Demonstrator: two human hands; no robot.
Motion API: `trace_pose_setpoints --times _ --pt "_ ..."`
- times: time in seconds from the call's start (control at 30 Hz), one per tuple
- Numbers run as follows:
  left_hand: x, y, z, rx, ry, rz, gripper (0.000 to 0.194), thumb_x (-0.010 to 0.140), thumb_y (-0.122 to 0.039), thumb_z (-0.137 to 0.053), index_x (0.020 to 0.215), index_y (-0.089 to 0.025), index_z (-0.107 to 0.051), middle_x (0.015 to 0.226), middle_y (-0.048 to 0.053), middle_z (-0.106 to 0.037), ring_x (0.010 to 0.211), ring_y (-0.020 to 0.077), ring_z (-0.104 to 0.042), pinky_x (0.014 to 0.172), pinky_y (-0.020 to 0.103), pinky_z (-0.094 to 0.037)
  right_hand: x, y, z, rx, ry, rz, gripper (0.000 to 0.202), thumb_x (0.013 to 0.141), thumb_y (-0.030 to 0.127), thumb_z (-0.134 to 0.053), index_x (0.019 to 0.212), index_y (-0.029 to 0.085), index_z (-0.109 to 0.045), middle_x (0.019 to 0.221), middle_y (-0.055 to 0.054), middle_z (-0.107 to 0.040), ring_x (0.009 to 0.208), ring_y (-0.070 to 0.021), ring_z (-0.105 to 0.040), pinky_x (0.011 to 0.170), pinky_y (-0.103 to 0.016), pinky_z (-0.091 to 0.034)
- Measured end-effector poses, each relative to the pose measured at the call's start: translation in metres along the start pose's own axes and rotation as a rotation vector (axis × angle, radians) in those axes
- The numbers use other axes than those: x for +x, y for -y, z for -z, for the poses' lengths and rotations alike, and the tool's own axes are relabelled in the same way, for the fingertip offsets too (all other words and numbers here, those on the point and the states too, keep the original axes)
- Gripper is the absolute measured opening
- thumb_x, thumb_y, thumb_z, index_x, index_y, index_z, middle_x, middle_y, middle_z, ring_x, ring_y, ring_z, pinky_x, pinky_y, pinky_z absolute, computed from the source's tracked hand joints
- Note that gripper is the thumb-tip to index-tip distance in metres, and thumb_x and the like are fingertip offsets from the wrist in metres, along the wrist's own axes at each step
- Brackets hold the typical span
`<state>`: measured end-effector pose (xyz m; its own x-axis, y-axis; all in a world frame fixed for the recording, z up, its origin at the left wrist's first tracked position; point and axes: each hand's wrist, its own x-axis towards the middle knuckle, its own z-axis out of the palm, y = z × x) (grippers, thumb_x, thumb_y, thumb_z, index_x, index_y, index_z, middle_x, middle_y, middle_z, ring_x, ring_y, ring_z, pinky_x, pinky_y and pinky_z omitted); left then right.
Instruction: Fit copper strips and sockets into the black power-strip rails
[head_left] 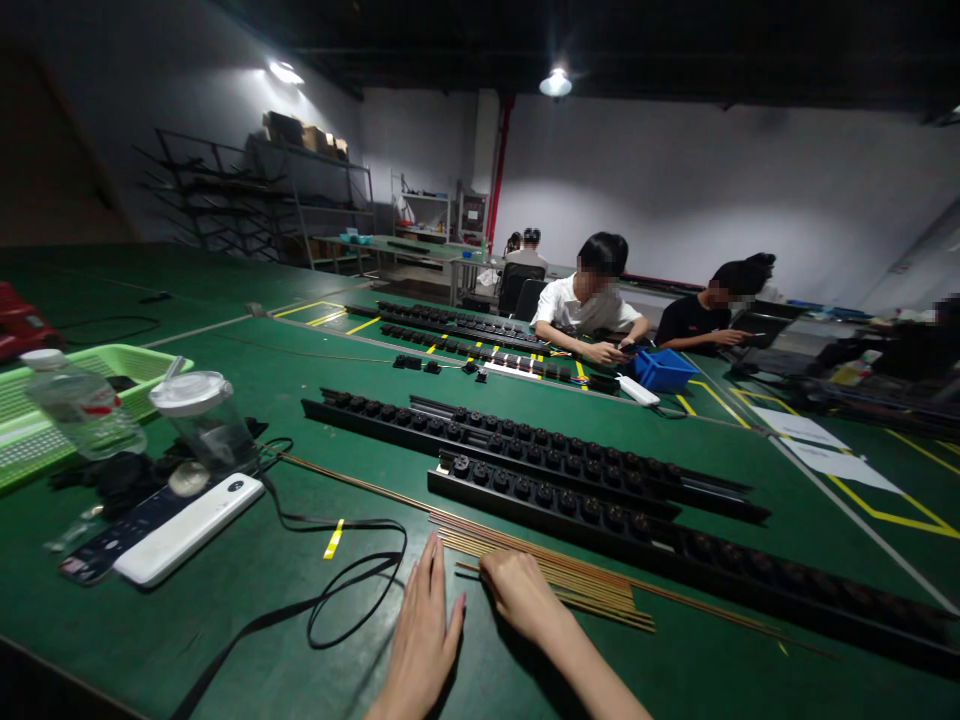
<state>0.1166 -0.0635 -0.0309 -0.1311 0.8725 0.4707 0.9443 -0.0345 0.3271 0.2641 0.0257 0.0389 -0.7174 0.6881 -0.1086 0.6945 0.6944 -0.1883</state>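
Note:
My left hand (426, 620) rests on the green table with its fingers stretched out, the fingertips close to the left ends of a bundle of thin brass-coloured rods (592, 582). To its right, my right hand (517, 590) is closed at the near edge of the bundle, its fingers curled down over a rod whose dark end pokes out to the left. Behind the rods lie long black rails (555, 495) lined with round black parts. One longer thin rod (352, 483) runs left from the bundle toward a black cable.
On the left are a white power bank (187, 530), a lidded plastic cup (206, 415), a bottle (82, 405), a green basket (161, 360) and a looping black strap (292, 606). Across the table, people sit near a blue bin (664, 370) and more black rails (465, 325).

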Motion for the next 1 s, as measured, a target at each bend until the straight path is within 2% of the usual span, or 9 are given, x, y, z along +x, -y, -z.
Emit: trace_pose_setpoints --times 0.1,0.23,0.33,0.47,0.7,0.9,1.0 --pt "-0.007 -0.004 0.008 0.028 0.053 -0.102 0.064 0.091 -0.025 -0.036 0.148 -0.022 -0.007 0.151 0.011 -0.028 0.136 0.0237 -0.032 0.105 0.043 -0.040 0.013 0.015 -0.010 -0.009 -0.033 0.006 0.028 0.078 0.004 -0.044 0.099 0.016 -0.059 0.099 -0.008 -0.064 0.096 -0.0198 -0.058 0.071 -0.026 -0.037" --pt "-0.013 -0.005 -0.001 0.092 0.106 -0.162 0.069 0.089 -0.026 -0.038 0.148 -0.017 -0.003 0.149 0.012 -0.032 0.134 0.0227 -0.036 0.102 0.040 -0.043 0.018 0.023 -0.021 -0.017 -0.095 -0.014 0.028 0.087 0.009 -0.038 0.103 0.018 -0.059 0.105 -0.008 -0.060 0.103 -0.0214 -0.053 0.070 -0.026 -0.039" --pt "-0.015 0.000 -0.013 0.156 0.103 -0.201 0.070 0.090 -0.027 -0.039 0.148 -0.016 -0.002 0.148 0.011 -0.035 0.133 0.0223 -0.038 0.101 0.040 -0.043 0.016 0.016 -0.024 -0.007 -0.144 -0.031 0.027 0.093 0.019 -0.035 0.100 0.020 -0.061 0.103 -0.007 -0.060 0.101 -0.0201 -0.052 0.074 -0.027 -0.040" --pt "-0.014 0.005 -0.025 0.218 0.063 -0.212 0.065 0.092 -0.034 -0.038 0.148 -0.020 -0.009 0.146 0.008 -0.038 0.132 0.0242 -0.038 0.103 0.044 -0.040 0.015 0.001 -0.019 0.114 -0.244 -0.043 0.023 0.094 0.031 -0.041 0.099 0.024 -0.063 0.099 -0.004 -0.060 0.098 -0.0162 -0.052 0.078 -0.025 -0.039" --pt "-0.013 0.003 -0.035 0.239 0.046 -0.184 0.065 0.090 -0.045 -0.042 0.145 -0.015 -0.023 0.142 0.013 -0.044 0.129 0.0256 -0.043 0.103 0.043 -0.040 0.027 -0.015 -0.009 0.034 -0.146 -0.117 0.022 0.092 0.029 -0.044 0.090 0.024 -0.066 0.093 -0.002 -0.063 0.094 -0.0168 -0.053 0.081 -0.028 -0.034" --pt "-0.007 -0.004 -0.027 0.254 0.093 -0.186 0.055 0.090 -0.043 -0.044 0.142 -0.033 -0.030 0.138 0.010 -0.049 0.127 0.0268 -0.045 0.099 0.045 -0.042 0.036 -0.012 -0.004 -0.046 -0.093 -0.097 0.023 0.089 0.025 -0.044 0.088 0.020 -0.066 0.094 -0.006 -0.066 0.095 -0.0195 -0.055 0.082 -0.031 -0.034" --pt "-0.004 -0.006 -0.027 0.254 0.088 -0.181 0.052 0.089 -0.046 -0.045 0.139 -0.034 -0.038 0.135 0.011 -0.051 0.125 0.0277 -0.047 0.097 0.045 -0.044 0.039 -0.010 0.000 -0.079 -0.072 -0.089 0.023 0.088 0.023 -0.044 0.087 0.019 -0.067 0.093 -0.008 -0.067 0.096 -0.0204 -0.056 0.082 -0.031 -0.036"
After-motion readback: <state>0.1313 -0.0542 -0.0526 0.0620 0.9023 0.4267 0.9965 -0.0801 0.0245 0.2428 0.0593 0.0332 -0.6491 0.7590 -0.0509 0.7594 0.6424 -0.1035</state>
